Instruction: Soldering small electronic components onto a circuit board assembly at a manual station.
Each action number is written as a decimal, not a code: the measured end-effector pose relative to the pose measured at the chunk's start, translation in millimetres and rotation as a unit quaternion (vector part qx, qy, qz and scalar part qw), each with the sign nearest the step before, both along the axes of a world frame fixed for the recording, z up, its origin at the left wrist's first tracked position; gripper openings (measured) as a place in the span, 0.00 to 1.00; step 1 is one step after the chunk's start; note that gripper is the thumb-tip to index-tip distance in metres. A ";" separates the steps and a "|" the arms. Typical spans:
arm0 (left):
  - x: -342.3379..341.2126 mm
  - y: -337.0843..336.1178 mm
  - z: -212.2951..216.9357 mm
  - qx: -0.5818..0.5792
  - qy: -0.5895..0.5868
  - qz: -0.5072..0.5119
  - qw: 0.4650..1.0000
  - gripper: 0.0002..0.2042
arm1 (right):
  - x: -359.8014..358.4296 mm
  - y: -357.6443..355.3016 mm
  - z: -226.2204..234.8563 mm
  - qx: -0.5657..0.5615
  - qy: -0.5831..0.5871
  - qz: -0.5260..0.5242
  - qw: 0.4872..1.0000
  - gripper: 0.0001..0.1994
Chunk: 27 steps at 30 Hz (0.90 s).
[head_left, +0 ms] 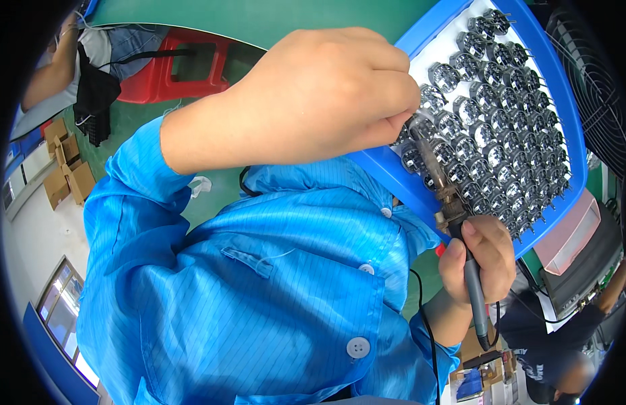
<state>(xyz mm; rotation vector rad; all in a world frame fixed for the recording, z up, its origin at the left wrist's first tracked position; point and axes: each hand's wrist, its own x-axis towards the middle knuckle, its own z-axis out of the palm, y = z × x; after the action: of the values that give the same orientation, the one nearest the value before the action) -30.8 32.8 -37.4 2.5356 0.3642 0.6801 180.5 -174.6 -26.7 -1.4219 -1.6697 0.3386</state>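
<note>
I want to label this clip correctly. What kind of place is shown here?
Probably an electronics assembly workshop. The right hand holds a soldering iron over a blue tray of many identical small round parts, and the person wears a blue striped work coat.

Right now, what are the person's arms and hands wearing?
Both hands are bare, no gloves: the left hand and the right hand. The left arm wears a bright blue, finely striped fabric smock sleeve. The right forearm shows a short blue cuff.
</note>
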 end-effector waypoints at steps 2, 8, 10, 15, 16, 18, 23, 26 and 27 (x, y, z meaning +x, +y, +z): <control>0.7 0.8 -0.3 0.013 0.000 -0.005 1.000 0.10 | 1.1 0.1 0.0 0.000 -0.001 0.007 1.000 0.10; 1.7 0.6 -0.1 0.030 0.002 -0.016 0.999 0.10 | 4.3 -0.9 0.5 -0.006 0.007 0.012 1.000 0.09; 2.1 0.1 -0.3 0.020 0.003 -0.023 1.000 0.10 | 4.4 -2.4 0.6 -0.007 -0.006 -0.005 1.000 0.09; 2.8 -1.5 2.0 0.007 -0.004 -0.024 1.000 0.10 | 6.5 -5.1 -0.5 -0.004 0.008 0.003 1.000 0.10; 2.8 -1.9 2.9 -0.002 -0.005 -0.026 1.000 0.10 | 7.3 -6.6 -0.1 -0.006 0.006 0.003 1.000 0.10; 0.1 -3.4 5.0 -0.017 -0.006 -0.013 1.000 0.10 | 9.4 -13.8 3.5 -0.009 0.012 0.000 1.000 0.11; -2.6 -8.0 13.2 -0.048 -0.003 -0.033 0.998 0.12 | 13.0 -35.4 14.5 -0.018 0.048 -0.029 0.998 0.14; -2.0 -12.8 9.0 -0.078 -0.021 -0.085 0.993 0.11 | 9.4 -36.1 9.6 -0.027 0.042 -0.026 0.998 0.12; -1.6 -13.3 8.5 -0.074 -0.017 -0.087 0.993 0.11 | 9.0 -35.1 6.6 -0.031 0.036 -0.019 0.999 0.11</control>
<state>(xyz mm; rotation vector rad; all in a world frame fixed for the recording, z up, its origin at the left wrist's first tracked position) -32.3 19.5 -29.0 2.3778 0.1721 0.6042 189.5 -209.7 -20.1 -1.4677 -1.5844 0.4174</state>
